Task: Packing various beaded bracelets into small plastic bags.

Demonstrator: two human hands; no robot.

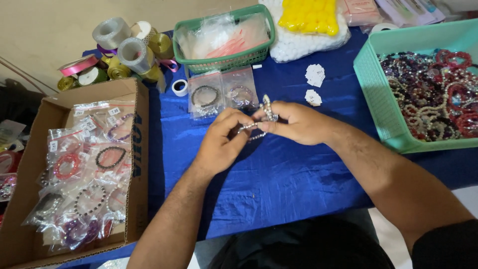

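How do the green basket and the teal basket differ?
The green basket sits at the table's far edge and holds clear plastic bags; the teal basket sits at the right and holds loose bead bracelets. The green basket looks smaller and darker; the teal basket runs out of frame. Both are perforated plastic, standing on the blue cloth.

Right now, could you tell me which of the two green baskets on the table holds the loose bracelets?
The wide, pale teal basket at the right edge holds loose beaded bracelets. The darker green basket behind the hands holds only clear plastic bags.
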